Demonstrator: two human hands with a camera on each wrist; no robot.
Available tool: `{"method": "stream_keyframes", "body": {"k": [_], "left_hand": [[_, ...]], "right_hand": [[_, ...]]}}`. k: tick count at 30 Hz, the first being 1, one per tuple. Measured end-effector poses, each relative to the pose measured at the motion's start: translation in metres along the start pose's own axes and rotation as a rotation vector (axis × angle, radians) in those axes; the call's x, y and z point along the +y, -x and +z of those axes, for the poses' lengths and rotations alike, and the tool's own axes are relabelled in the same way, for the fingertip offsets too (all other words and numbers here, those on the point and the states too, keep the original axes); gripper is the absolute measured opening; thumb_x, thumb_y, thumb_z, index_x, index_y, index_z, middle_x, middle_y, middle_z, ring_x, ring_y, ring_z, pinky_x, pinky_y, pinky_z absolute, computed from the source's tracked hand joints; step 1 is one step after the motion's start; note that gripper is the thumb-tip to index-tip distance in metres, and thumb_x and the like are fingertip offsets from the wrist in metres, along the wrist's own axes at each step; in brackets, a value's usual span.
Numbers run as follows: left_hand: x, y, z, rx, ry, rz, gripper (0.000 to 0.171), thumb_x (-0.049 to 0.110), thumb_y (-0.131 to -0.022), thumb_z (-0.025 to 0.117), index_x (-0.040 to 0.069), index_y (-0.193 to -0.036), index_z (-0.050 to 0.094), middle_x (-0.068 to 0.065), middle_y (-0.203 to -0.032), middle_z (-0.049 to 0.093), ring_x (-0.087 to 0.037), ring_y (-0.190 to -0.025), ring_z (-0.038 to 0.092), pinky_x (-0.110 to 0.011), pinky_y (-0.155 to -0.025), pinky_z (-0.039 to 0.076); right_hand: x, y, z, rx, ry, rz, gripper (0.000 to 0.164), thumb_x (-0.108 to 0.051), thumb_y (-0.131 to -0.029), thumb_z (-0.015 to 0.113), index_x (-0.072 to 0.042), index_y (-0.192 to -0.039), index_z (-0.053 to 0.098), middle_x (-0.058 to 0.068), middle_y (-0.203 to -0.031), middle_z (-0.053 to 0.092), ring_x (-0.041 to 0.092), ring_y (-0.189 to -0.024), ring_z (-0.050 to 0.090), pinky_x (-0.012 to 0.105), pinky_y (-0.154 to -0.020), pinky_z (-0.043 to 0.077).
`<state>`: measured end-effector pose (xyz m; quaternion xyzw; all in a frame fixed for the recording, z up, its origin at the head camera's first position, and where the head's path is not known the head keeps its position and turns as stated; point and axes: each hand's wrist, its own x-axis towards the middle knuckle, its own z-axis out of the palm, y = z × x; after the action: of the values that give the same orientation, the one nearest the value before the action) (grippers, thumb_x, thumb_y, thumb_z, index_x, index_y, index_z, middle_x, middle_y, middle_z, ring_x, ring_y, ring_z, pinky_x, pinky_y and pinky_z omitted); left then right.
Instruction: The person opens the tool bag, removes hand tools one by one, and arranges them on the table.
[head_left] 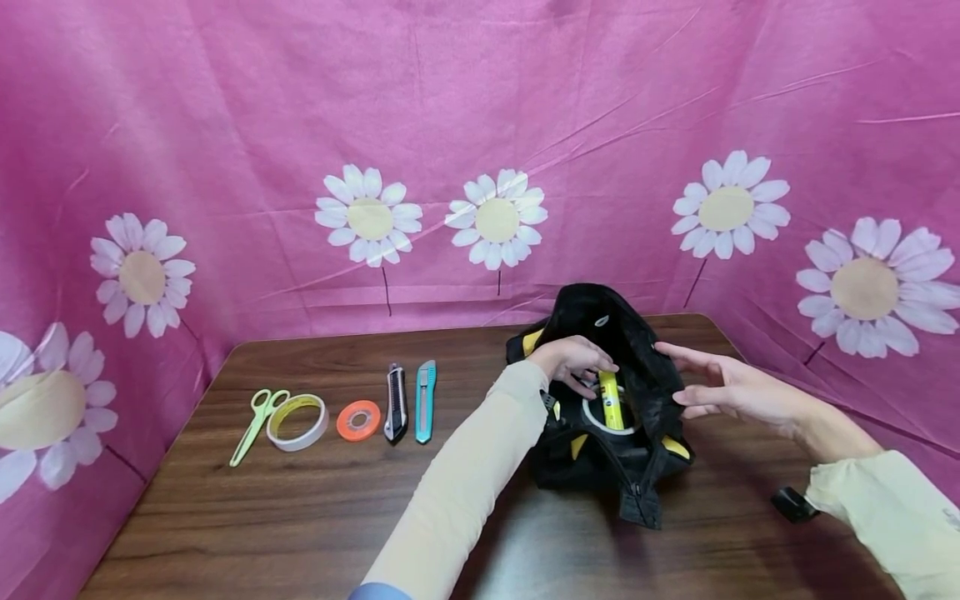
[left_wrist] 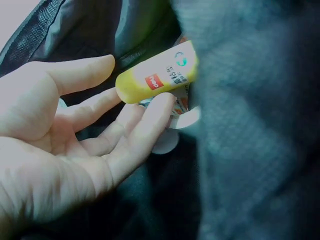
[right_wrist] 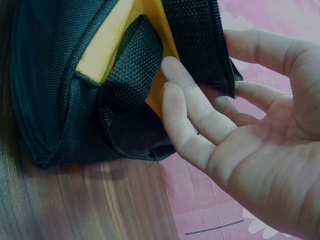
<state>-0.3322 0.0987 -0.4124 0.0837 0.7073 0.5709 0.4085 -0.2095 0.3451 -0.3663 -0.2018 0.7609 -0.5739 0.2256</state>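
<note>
A black and yellow fabric tool bag [head_left: 577,475] stands unzipped on the table. My left hand [head_left: 577,360] reaches inside it with loosely spread fingers. In the left wrist view a yellow glue stick [left_wrist: 159,72] lies at the fingertips of this hand [left_wrist: 75,130], the thumb apart from it. The glue stick [head_left: 611,400] stands tilted within a white roll of tape [head_left: 592,421] in the bag. At the bag's right side my right hand [head_left: 738,392] holds the edge of the opening. The right wrist view shows that hand's fingers [right_wrist: 192,107] on both sides of the zippered flap [right_wrist: 200,50].
Left of the bag lie green scissors [head_left: 258,421], a tape roll with a yellow core [head_left: 321,429], an orange roll [head_left: 358,407], a black and grey utility knife [head_left: 396,404] and a teal one [head_left: 425,400]. A pink flowered cloth [head_left: 435,100] hangs behind the wooden table [head_left: 300,525].
</note>
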Motion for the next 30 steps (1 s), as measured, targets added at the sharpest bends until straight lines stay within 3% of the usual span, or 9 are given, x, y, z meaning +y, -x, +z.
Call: {"method": "stream_keyframes", "body": {"k": [5, 11, 17, 23, 30], "left_hand": [[-0.002, 0.0, 0.001, 0.01, -0.014, 0.025, 0.029, 0.011, -0.094, 0.074, 0.002, -0.121, 0.07, -0.008, -0.109, 0.062, -0.024, -0.095, 0.058, -0.044, -0.084, 0.061], [-0.005, -0.002, 0.002, 0.014, -0.027, 0.069, 0.037, 0.007, -0.091, 0.078, -0.002, -0.124, 0.067, -0.006, -0.082, 0.054, -0.014, -0.063, 0.044, -0.046, -0.084, 0.061], [-0.01, -0.005, 0.004, 0.023, -0.039, 0.103, 0.038, 0.005, -0.088, 0.08, -0.005, -0.123, 0.067, -0.003, -0.073, 0.053, -0.013, -0.06, 0.044, -0.044, -0.082, 0.061], [-0.012, -0.007, 0.004, 0.034, -0.017, 0.109, 0.027, 0.002, -0.089, 0.077, -0.004, -0.115, 0.073, -0.004, -0.086, 0.062, -0.013, -0.063, 0.044, -0.041, -0.079, 0.062], [-0.016, -0.006, 0.001, 0.024, 0.05, 0.122, 0.028, -0.003, -0.09, 0.073, -0.006, -0.118, 0.071, -0.006, -0.092, 0.071, -0.016, -0.065, 0.047, -0.04, -0.08, 0.062]], "right_hand": [[0.0, 0.0, 0.0, -0.001, 0.001, -0.007, 0.07, 0.001, -0.103, 0.052, -0.006, -0.162, 0.015, 0.033, -0.146, 0.024, 0.024, -0.117, 0.063, 0.042, -0.093, 0.057], [0.003, 0.0, 0.001, 0.0, -0.002, -0.023, 0.071, 0.002, -0.102, 0.052, -0.004, -0.162, 0.013, 0.034, -0.146, 0.022, 0.024, -0.116, 0.063, 0.043, -0.092, 0.057], [0.005, 0.0, 0.002, 0.001, -0.008, -0.028, 0.072, 0.003, -0.102, 0.052, -0.003, -0.161, 0.012, 0.035, -0.148, 0.02, 0.023, -0.116, 0.063, 0.043, -0.092, 0.057], [0.005, 0.001, 0.003, 0.012, -0.003, -0.023, 0.071, 0.002, -0.102, 0.052, -0.003, -0.162, 0.013, 0.034, -0.149, 0.02, 0.023, -0.116, 0.064, 0.043, -0.092, 0.057], [0.002, 0.003, 0.004, 0.023, 0.014, -0.002, 0.071, 0.0, -0.102, 0.054, -0.006, -0.162, 0.016, 0.032, -0.149, 0.023, 0.023, -0.116, 0.063, 0.043, -0.093, 0.057]]}}
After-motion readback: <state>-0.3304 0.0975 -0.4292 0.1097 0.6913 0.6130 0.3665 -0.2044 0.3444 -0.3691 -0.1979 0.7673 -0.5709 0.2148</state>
